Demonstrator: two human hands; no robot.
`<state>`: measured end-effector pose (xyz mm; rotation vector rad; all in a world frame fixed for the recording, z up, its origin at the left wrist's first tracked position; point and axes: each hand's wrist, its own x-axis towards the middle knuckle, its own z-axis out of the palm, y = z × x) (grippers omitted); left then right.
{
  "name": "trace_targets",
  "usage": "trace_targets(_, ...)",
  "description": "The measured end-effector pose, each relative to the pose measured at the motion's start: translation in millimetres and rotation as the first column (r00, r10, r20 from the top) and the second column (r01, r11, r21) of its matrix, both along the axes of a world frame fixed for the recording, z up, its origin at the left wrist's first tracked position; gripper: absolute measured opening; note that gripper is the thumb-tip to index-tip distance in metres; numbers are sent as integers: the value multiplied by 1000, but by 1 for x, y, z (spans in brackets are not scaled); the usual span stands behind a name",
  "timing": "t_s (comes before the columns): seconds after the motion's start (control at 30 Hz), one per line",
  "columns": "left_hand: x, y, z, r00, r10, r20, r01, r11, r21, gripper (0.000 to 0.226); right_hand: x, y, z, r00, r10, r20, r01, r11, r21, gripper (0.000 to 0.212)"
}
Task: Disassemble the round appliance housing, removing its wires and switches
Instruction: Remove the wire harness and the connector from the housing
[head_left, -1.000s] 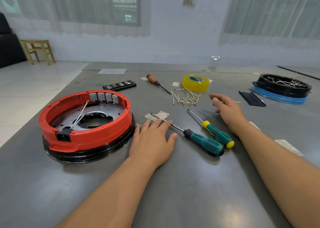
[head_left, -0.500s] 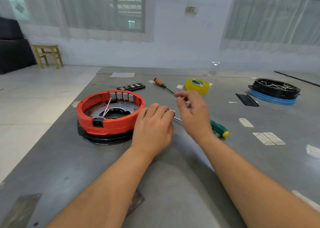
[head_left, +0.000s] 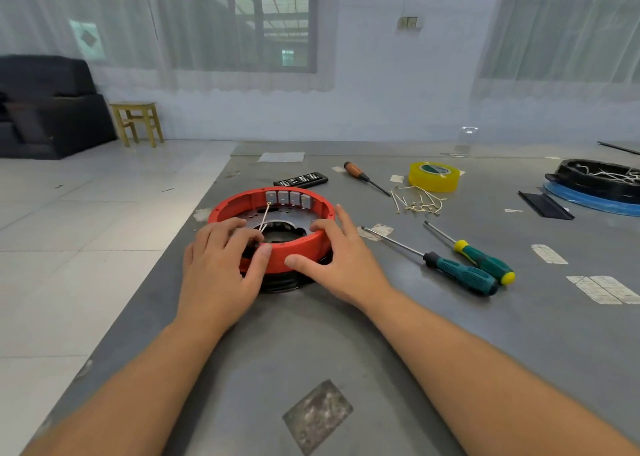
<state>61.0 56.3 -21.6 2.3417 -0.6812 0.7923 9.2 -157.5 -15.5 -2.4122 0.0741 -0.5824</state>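
The round appliance housing (head_left: 300, 247) is a red ring on a black base (head_left: 282, 285), standing left of the middle of the grey table. Several grey switches (head_left: 289, 197) line the inside of its far wall, and a thin pale wire (head_left: 265, 215) crosses its metal inner plate. My left hand (head_left: 221, 265) holds the near left rim, fingers over the top and thumb on the outer wall. My right hand (head_left: 341, 260) grips the near right rim the same way.
Two green-handled screwdrivers (head_left: 465, 275) lie right of the housing. Farther back are loose wires (head_left: 419, 201), yellow tape (head_left: 434, 175), an orange-handled screwdriver (head_left: 360, 175) and a black bit case (head_left: 300, 179). A second black housing (head_left: 595, 182) sits far right. The table's left edge runs close by.
Both hands have moved left from beside the screwdrivers onto the red housing and taken hold of its near rim. The view has shifted.
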Motion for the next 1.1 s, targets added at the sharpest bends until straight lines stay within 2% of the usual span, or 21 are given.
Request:
trace_targets(0.13, 6, 1, 2, 987, -41, -154, 14, 984, -176, 48, 5, -3, -5, 999, 2, -36, -4, 999, -41, 82)
trace_targets(0.23, 5, 0, 2, 976, -49, -212, -3, 972, -235, 45, 8, -5, -4, 1000, 5, 7, -4, 999, -40, 81)
trace_targets(0.33, 1, -4, 3, 963, -53, -265, -34, 950, -311, 52, 4, -8, -2, 996, 32, 80, -30, 999, -24, 75)
trace_targets(0.43, 2, -4, 5, 957, -68, -283, -73, 886, -458, 47, 0, -12, 1, 990, 65, 126, -63, 998, -19, 69)
trace_targets(0.5, 5, -3, 6, 945, -94, -314, -101, 827, -553, 52, -2, -16, 4, 981, 90, 169, -86, 996, -31, 69)
trace_targets(0.63, 9, -7, 7, 861, -160, -484, -211, 752, -625, 74, -5, -24, 8, 956, 149, 253, -130, 988, -88, 69)
trace_targets(0.73, 16, -17, 13, 766, -265, -586, -267, 698, -664, 79, -7, -32, 13, 943, 154, 295, -123, 985, -123, 66)
trace_targets(0.8, 23, -26, 17, 676, -409, -612, -304, 602, -738, 72, -7, -38, 14, 934, 150, 325, -107, 984, -144, 65)
trace_targets(0.9, 27, -37, 21, 582, -592, -557, -314, 468, -826, 42, -7, -45, 13, 938, 127, 324, -83, 986, -147, 62)
trace_targets(1.0, 27, -45, 19, 566, -657, -497, -308, 391, -867, 46, -5, -47, 9, 949, 86, 302, -46, 990, -137, 60)
trace_targets(1.1, 24, -48, 16, 600, -651, -466, -254, 398, -882, 29, -2, -44, 6, 960, 55, 276, -18, 991, -135, 65)
